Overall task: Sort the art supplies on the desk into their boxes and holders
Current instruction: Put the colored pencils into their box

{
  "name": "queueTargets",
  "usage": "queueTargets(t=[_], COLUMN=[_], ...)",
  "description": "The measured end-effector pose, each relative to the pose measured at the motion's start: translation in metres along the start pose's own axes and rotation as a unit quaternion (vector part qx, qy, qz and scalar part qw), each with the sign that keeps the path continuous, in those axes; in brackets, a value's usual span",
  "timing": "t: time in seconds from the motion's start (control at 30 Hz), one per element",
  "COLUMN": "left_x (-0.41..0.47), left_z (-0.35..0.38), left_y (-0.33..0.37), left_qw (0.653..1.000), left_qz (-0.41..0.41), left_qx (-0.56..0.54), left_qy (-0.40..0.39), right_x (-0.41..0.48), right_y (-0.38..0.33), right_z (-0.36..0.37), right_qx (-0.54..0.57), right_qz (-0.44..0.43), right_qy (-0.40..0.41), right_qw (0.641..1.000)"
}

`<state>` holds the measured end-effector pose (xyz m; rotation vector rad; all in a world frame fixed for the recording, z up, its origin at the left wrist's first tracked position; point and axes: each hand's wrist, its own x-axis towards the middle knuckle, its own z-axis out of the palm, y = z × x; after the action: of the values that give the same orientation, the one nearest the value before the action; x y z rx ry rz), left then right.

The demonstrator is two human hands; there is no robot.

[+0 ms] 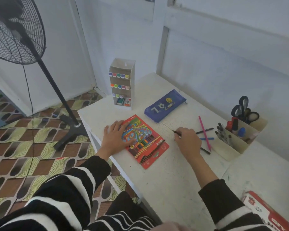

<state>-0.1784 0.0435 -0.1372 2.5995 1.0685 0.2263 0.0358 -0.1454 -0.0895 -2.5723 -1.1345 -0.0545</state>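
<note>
Black-and-white striped sleeves (70, 189) fill the lower edge of the view, both arms reaching out over a white painted table (173, 177). Left of the hands (114, 137) lies flat, fingers straight and spread, its palm on the table and its fingertips pressing the near-left part of a flat red cardboard box of colour pencils (145, 142). That box lies slantwise near the table's left edge, with a row of pencils showing through its window.

Just beside the box, the right hand (188, 140) is curled, thumb and fingers pinching a thin dark pencil (176, 132) whose sharpened tip points left, toward the box.

Beyond the right hand several loose pencils lie on the table: a long pink pencil (204, 133) crosses over a black pencil (205, 130) and a short blue pencil (207, 138), and another black pencil (205, 150) lies nearer, partly hidden by the wrist.

Right of them stands a cream divided desk holder (237, 144) with pens and markers in its compartments and black-handled scissors (244, 110) in the far one. A blue fabric pencil case (164, 105) lies behind the red box. At the far left corner stands a tall white cardboard rack (122, 82) with rows of coloured marker caps. A red-and-white box (265, 212) sits at the near right edge. On the patterned floor to the left stands a black pedestal fan (15, 30).
</note>
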Motion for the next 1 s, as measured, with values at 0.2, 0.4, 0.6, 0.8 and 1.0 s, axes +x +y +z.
queueTargets(t=[0.2, 0.4, 0.6, 0.8, 1.0], left_x=[0.001, 0.002, 0.002, 0.002, 0.002], left_z=[0.002, 0.002, 0.002, 0.002, 0.003], left_y=[-0.001, -0.001, 0.000, 0.000, -0.001], left_qw=[1.000, 1.000, 1.000, 1.000, 1.000], left_qz=[0.005, 0.002, 0.001, -0.002, 0.000], left_qx=[0.007, 0.006, 0.000, 0.001, -0.003], left_qy=[0.012, 0.003, 0.010, 0.005, 0.008], right_x=[-0.025, -0.043, -0.053, -0.065, -0.071], right_y=[-0.012, -0.008, 0.004, 0.008, 0.012], right_z=[-0.036, -0.049, -0.034, -0.017, -0.006], right_qx=[0.299, 0.539, 0.645, 0.645, 0.643], right_qz=[0.042, 0.164, 0.283, 0.345, 0.373], right_qy=[0.056, 0.107, 0.165, 0.194, 0.201], right_qw=[0.952, 0.819, 0.690, 0.654, 0.638])
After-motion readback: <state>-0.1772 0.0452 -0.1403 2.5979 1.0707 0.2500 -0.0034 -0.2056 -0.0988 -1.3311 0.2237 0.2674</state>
